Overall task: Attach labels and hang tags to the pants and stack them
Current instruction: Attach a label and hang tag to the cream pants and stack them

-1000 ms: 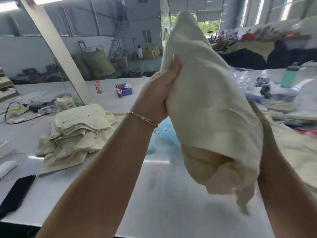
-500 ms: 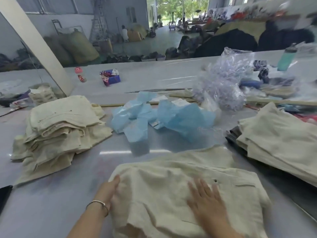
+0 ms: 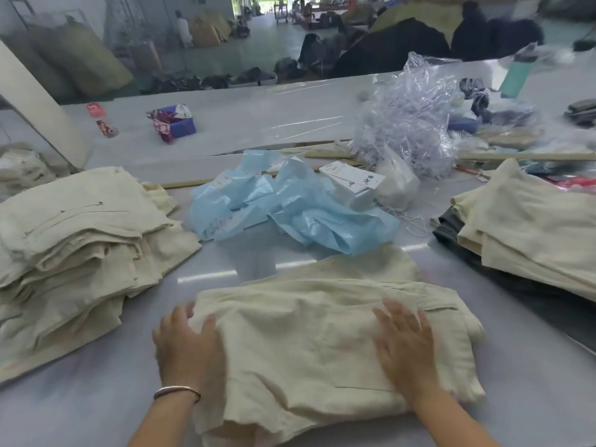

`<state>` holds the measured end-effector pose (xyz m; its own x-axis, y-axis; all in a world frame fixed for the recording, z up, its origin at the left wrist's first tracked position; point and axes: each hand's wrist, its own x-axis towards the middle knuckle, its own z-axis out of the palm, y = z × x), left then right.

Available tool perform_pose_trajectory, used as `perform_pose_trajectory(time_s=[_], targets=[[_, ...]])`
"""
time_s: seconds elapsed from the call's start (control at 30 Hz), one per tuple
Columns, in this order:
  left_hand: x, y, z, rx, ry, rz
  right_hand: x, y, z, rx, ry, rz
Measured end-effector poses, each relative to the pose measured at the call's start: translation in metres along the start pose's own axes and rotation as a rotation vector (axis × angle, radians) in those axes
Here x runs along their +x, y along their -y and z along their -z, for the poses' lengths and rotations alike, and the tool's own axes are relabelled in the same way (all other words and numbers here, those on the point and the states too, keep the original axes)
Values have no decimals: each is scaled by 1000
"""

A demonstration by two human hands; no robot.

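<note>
Starting at the far left, a stack of folded cream pants (image 3: 74, 240) sits on the grey tabletop (image 3: 96, 404), its layers slightly fanned out. Behind it, farther back, stand a small red bottle (image 3: 100, 119) and a purple box (image 3: 175, 122).

The left hand (image 3: 188, 345) (a thin bracelet (image 3: 176, 391) circles its wrist) rests at the left edge of the cream pants (image 3: 309, 343) lying folded in front of the person; its fingers curve loosely over the fabric's edge, flat rather than clenched, so the grip is released. Whether the fingertips tuck under the cloth cannot be told.

Beyond these pants, at the middle of the tabletop, lies a crumpled blue plastic bag (image 3: 296, 208), and just behind it a bundle of white hang tags (image 3: 353, 183) with dark printing. A clear bag of plastic fasteners (image 3: 409, 114) bulges beside the tags.

The right hand (image 3: 404, 345) presses palm-down on the right half of the same pants, fingers straight and spread, its grip released too.

To the right, another pile of cream pants (image 3: 532, 233) lies on top of a dark garment (image 3: 451, 229). Far back on that side stands a teal bottle (image 3: 519, 74), somewhat blurred.
</note>
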<state>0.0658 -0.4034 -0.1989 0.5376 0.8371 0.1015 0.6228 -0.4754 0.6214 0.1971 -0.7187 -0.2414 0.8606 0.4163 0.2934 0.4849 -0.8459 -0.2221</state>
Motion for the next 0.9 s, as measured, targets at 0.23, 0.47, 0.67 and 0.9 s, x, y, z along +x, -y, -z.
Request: perform_pose_trajectory(time_s=[0.23,0.47,0.67,0.9], targets=[[-30,-34,-33,206,314,-691,-22,-25,29,-18,33,-691],[-32,-17,-64,466,440,-587,-15,-49,51,351,237,-894],[-62,-93,-65,1,607,-435,8,-17,82,728,148,-661],[-119,-176,-87,-637,929,24,10,-10,93,1114,401,-542]])
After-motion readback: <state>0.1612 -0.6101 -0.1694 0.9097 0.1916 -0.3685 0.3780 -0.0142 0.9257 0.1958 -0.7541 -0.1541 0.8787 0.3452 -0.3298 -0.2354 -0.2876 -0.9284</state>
